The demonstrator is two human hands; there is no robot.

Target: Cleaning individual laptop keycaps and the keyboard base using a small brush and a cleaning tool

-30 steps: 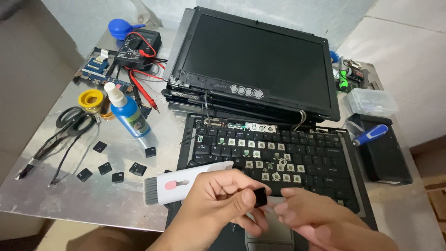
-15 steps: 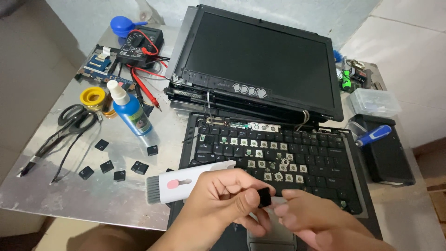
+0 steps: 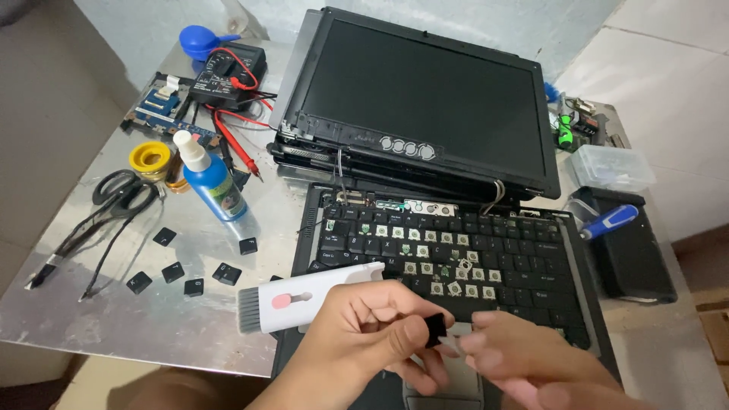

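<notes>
An open black laptop (image 3: pixel 425 114) lies on a metal table, its keyboard (image 3: pixel 501 258) missing several keycaps. My left hand (image 3: pixel 364 334) holds a white cleaning tool (image 3: pixel 304 298) with a grey brush end, and its thumb and fingers pinch a small black keycap (image 3: pixel 434 329). My right hand (image 3: pixel 524 357) meets it over the laptop's front edge, fingertips touching the same keycap. Whether the right hand grips anything is unclear.
Several loose black keycaps (image 3: pixel 186 269) lie on the metal table (image 3: pixel 137 319) at left. A blue bottle (image 3: pixel 213 182), scissors (image 3: pixel 114 193), yellow solder reel (image 3: pixel 149 157), multimeter (image 3: pixel 228 72) with red leads and a circuit board stand behind. A blue-handled screwdriver (image 3: pixel 611 220) rests on a black box at right.
Both hands have stayed together over the keyboard's front edge, shifting only slightly. The keycap remains pinched between them.
</notes>
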